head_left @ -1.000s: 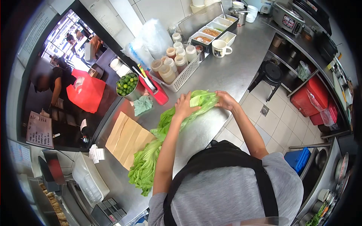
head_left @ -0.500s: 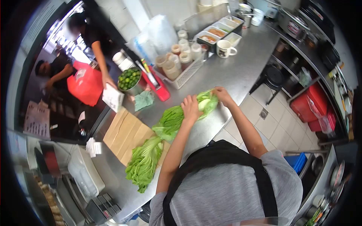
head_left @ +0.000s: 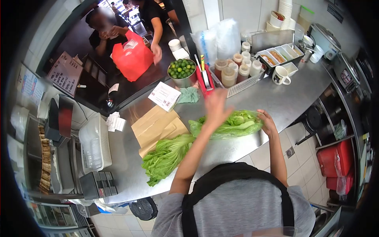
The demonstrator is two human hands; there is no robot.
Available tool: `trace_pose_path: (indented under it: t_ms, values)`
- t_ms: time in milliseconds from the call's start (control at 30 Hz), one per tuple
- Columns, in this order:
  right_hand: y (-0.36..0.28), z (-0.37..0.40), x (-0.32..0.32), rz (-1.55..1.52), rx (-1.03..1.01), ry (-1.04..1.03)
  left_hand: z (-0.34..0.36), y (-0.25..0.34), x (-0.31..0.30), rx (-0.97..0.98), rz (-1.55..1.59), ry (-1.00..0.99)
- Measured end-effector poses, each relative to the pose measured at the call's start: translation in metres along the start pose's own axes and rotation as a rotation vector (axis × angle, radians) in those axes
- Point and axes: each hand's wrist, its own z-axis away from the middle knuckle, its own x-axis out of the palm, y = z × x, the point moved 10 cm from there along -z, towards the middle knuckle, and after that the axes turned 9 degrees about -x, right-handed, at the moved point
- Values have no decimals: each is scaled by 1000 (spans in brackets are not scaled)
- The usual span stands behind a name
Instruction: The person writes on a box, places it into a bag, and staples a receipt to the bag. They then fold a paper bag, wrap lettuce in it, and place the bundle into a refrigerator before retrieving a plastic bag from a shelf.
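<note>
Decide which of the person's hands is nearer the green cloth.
Left. The left hand is raised beside the green cloth; the right hand rests on the lettuce, farther off.

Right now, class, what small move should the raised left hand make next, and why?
Probably lower the left hand onto the bunch of greens under it. It hangs open and blurred above the counter, touching nothing, while only the right hand rests on the bunch's right end.

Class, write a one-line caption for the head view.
Right hand rests on a lettuce on the steel counter; left hand hovers open nearby.
</note>
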Motion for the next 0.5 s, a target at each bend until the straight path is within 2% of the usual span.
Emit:
trace_pose_path:
  t_ms: [33, 67, 100, 133, 167, 200, 233, 333, 400, 467, 500]
  values:
    - [-9, 10, 7, -9, 29, -11, -16, -22, -38, -50, 113, 136]
    - [-16, 18, 7, 6, 45, 1, -18, -56, -78, -147, 197, 377]
    - [-22, 27, 5, 22, 62, 16, -15, -108, -99, -270, 124, 572]
    - [-23, 33, 1, 37, 77, 31, -12, -174, -106, -526, -60, 644]
    - [-21, 36, -6, 22, 82, 50, -3, -245, -100, -922, 36, 579]
    - [-20, 37, -12, 7, 82, 70, 5, -306, -85, -1203, 29, 485]
    - [-19, 38, -18, -9, 79, 90, 6, -332, -76, -1333, 43, 358]
    - [-20, 43, -27, -33, 35, 105, 0, -380, -53, -1590, -87, 105]
    - [-20, 49, -29, -55, 20, 140, 3, -380, -46, -1653, -120, -82]
    - [-20, 54, -31, -65, 37, 179, -8, -339, -66, -1501, -332, -1]
    - [-22, 56, -32, -84, 18, 187, -11, -350, -58, -1532, -398, 7]
